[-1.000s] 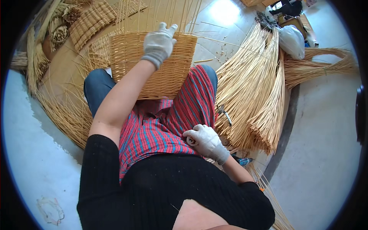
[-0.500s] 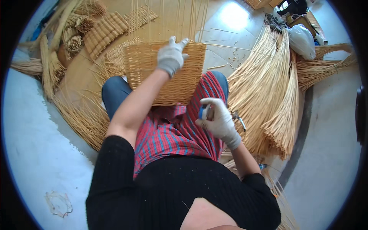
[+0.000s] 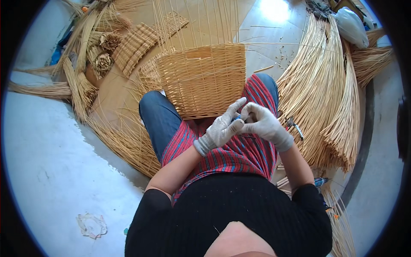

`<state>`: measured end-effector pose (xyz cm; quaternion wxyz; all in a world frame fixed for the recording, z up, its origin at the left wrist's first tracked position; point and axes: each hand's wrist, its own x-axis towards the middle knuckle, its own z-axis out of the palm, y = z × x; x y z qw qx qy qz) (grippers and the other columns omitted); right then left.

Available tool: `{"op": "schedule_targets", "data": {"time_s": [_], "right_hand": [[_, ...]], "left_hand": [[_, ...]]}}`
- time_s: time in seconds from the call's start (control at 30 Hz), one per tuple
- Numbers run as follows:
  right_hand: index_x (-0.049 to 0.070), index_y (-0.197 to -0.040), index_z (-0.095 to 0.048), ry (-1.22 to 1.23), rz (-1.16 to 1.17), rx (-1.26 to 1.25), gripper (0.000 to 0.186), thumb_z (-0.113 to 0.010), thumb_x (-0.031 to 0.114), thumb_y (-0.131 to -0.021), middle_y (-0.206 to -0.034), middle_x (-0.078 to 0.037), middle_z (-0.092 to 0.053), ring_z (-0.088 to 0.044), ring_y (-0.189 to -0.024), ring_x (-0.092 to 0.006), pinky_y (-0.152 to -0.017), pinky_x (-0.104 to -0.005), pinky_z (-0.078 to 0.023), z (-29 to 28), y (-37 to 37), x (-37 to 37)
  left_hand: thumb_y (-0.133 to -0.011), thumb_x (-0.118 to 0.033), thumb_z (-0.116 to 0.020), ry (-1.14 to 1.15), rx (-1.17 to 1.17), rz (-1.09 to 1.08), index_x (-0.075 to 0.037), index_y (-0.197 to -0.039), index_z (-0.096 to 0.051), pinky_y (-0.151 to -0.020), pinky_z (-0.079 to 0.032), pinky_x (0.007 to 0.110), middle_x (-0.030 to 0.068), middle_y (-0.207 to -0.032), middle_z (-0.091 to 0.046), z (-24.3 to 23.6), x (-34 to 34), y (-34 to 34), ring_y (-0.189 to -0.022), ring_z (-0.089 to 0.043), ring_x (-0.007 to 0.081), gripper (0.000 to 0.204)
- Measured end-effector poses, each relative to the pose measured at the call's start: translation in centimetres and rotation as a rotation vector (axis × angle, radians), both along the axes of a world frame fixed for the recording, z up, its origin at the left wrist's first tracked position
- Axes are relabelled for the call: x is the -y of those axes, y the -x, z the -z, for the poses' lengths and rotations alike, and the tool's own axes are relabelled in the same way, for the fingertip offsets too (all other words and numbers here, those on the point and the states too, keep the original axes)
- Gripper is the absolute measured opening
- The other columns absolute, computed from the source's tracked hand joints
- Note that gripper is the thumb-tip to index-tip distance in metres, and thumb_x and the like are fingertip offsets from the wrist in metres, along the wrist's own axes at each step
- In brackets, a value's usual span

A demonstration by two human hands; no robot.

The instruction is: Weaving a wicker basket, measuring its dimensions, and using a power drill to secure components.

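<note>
My left hand [image 3: 222, 128] and my right hand [image 3: 261, 122], both in pale knit gloves, meet over my lap. They close around a small blue round object [image 3: 236, 118], mostly hidden by the fingers; its kind is hard to make out. Behind them a woven wicker basket [image 3: 201, 81] stands between my knees, with long loose strands [image 3: 197, 25] rising behind it. A red striped cloth [image 3: 227, 158] covers my lap.
Large bundles of pale strands [image 3: 317, 85] lie at the right, near a metal hand tool [image 3: 295, 126], a blue tool [image 3: 321, 182] and a white bag [image 3: 349, 25]. Rolled bundles [image 3: 102, 62] and woven mats [image 3: 135, 47] lie at the upper left.
My left hand has left the basket's top and come down to meet my right hand. My right hand has risen from my lap with the small object.
</note>
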<state>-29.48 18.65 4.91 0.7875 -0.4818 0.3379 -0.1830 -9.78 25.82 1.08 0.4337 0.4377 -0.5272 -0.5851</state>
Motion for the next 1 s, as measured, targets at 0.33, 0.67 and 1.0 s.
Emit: {"op": "schedule_targets", "data": {"time_s": [0.33, 0.67, 1.0], "right_hand": [[0.001, -0.118, -0.064, 0.491, 0.119, 0.456, 0.024, -0.063, 0.014, -0.098, -0.093, -0.003, -0.062, -0.054, -0.077, -0.0096, -0.066, -0.0239, -0.043, -15.7, 1.3, -0.2], [-0.001, -0.107, -0.071, 0.268, -0.359, 1.195, 0.022, -0.057, 0.016, -0.103, -0.089, -0.012, -0.065, -0.057, -0.066, -0.0187, -0.051, -0.0287, -0.040, -19.1, 2.2, -2.4], [0.000, -0.109, -0.070, 0.259, -0.382, 1.201, 0.022, -0.057, 0.016, -0.103, -0.091, -0.013, -0.065, -0.059, -0.068, -0.0201, -0.051, -0.0301, -0.042, -17.9, 2.8, -2.2]], "left_hand": [[-0.111, -0.041, -0.050, -0.255, -0.031, -0.297, -0.011, -0.096, -0.066, -0.057, -0.038, 0.020, -0.0070, -0.075, -0.053, 8.0, -1.2, -1.2, -0.061, -0.043, 0.0009, 0.038], [-0.109, -0.025, -0.055, -0.086, 0.445, -0.481, -0.003, -0.088, -0.067, -0.062, -0.047, 0.031, 0.0070, -0.113, -0.059, 13.5, -0.5, -3.3, -0.068, -0.054, 0.0137, 0.032], [-0.107, -0.021, -0.058, -0.114, 0.461, -0.504, -0.002, -0.088, -0.066, -0.054, -0.047, 0.029, 0.0053, -0.104, -0.057, 12.8, -0.2, -3.4, -0.061, -0.054, 0.0119, 0.029]]}}
